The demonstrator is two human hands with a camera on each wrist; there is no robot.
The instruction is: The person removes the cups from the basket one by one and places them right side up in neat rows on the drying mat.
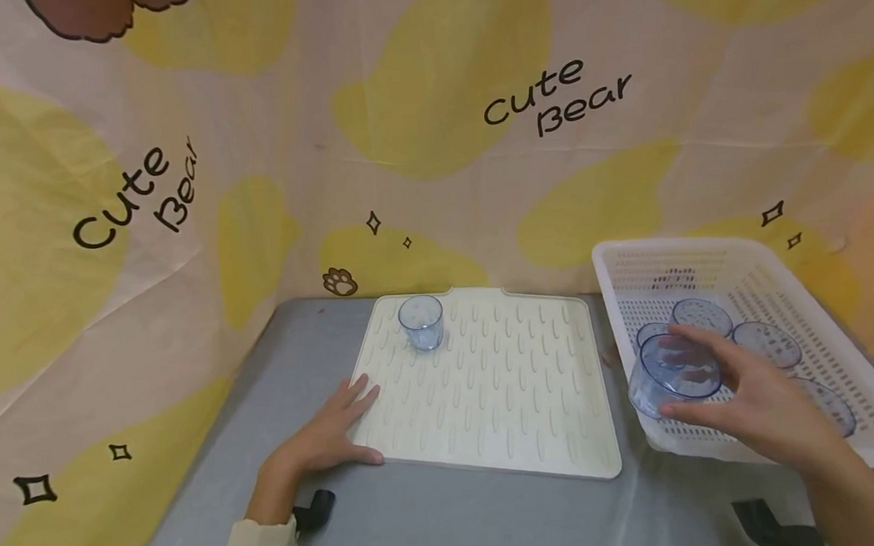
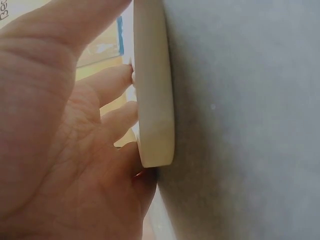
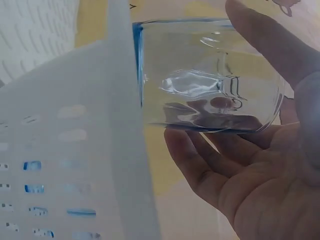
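My right hand [image 1: 768, 407] holds a clear bluish glass [image 3: 210, 80] between thumb and fingers, over the left side of a white plastic basket [image 1: 853, 314]. In the right wrist view the glass is level with the basket's rim. Several similar glasses [image 1: 768, 346] are inside the basket, partly hidden by that hand and the held glass. My left hand [image 1: 327, 434] rests at the front left corner of a cream ridged drainer board [image 1: 489, 387], fingers spread on its edge. The left wrist view shows the fingertips touching the board's side [image 2: 154, 90]. One glass [image 1: 422, 324] stands at the board's back left.
A grey cloth [image 1: 482, 521] covers the table. Behind and to the left hangs a patterned fabric backdrop [image 1: 429, 140] with yellow patches and lettering, close to the back edges of board and basket.
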